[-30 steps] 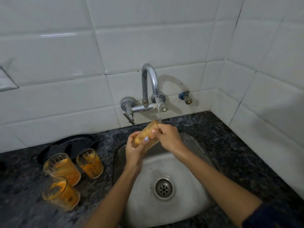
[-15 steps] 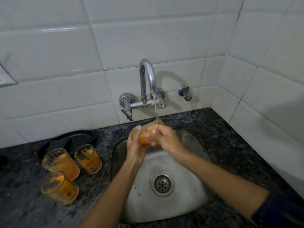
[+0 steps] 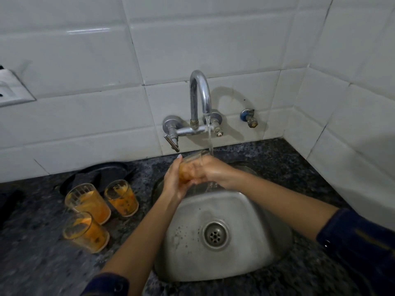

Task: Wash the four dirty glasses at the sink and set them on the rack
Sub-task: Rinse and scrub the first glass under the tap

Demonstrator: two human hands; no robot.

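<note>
Both hands' grip is clamping one dirty glass (image 3: 190, 167) under the tap stream (image 3: 210, 142): left hand (image 3: 174, 180) wrapping its base, right hand (image 3: 213, 170) near its rim, long axis tilting up toward the faucet (image 3: 199, 99). Three dirty glasses (image 3: 100, 208) are waiting on the counter (image 3: 38, 263), left of the grip.

Bare forearms, dark navy sleeves (image 3: 363, 238) pushed up, pale polished fingernail (image 3: 179, 156)
</note>
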